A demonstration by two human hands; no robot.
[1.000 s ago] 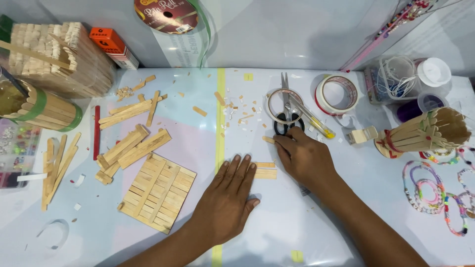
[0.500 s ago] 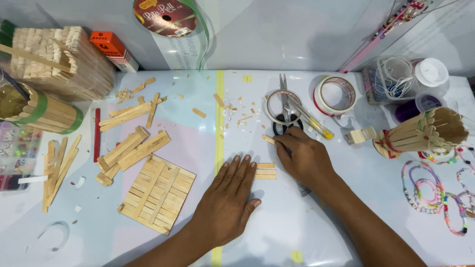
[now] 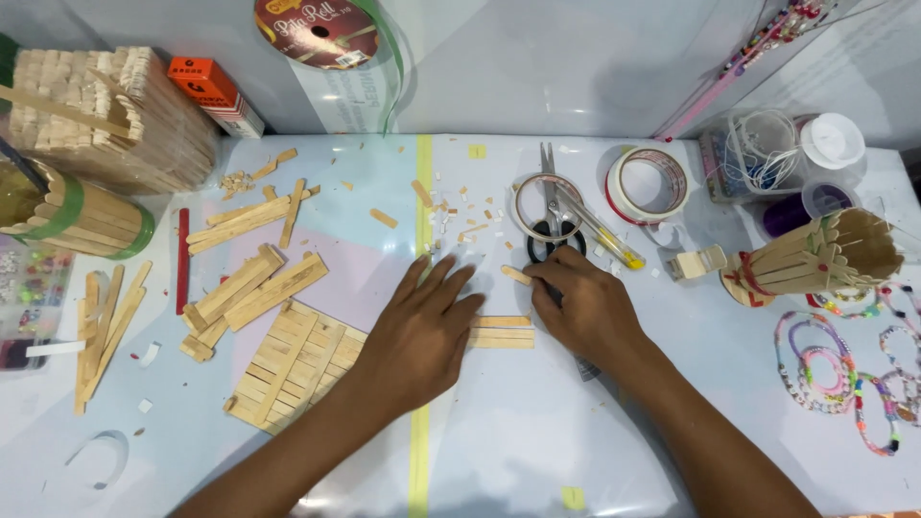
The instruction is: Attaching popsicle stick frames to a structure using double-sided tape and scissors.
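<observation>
Since the earlier frames the right hand [image 3: 585, 309] has lifted a short stick piece [image 3: 516, 275], pinched at its fingertips; the left hand [image 3: 422, 331] stays open, flat by the cut sticks [image 3: 501, 332] mid-table.

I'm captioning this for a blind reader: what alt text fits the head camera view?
Two bare hands work on a craft table: the left hand lies flat beside short stacked wooden sticks, while the right hand pinches a small stick piece. A flat stick panel lies to the left, scissors behind.
</observation>
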